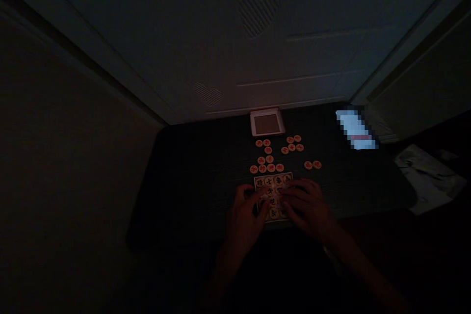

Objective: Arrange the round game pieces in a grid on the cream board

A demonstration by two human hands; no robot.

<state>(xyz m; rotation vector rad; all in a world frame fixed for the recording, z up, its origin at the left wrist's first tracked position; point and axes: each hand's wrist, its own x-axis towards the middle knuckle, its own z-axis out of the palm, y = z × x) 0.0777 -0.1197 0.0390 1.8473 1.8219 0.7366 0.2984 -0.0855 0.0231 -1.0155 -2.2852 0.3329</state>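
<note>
The scene is very dark. A small open box (273, 179) packed with round wooden game pieces bearing black marks lies near the front edge of a dark table (198, 181). My left hand (246, 211) rests at the box's left side, fingers curled toward the pieces. My right hand (307, 206) lies over the box's right part, fingers bent down onto the pieces. Whether either hand pinches a piece is hidden in the dark. Several loose round pieces with red marks (267, 161) lie just beyond the box, with more pieces (293, 144) to the right.
The box lid (267, 123) lies upside down at the table's far edge against a door. A blurred bright object (356, 130) sits at the far right. Two more pieces (312, 165) lie right of the box. Pale paper (429, 176) lies off the table's right.
</note>
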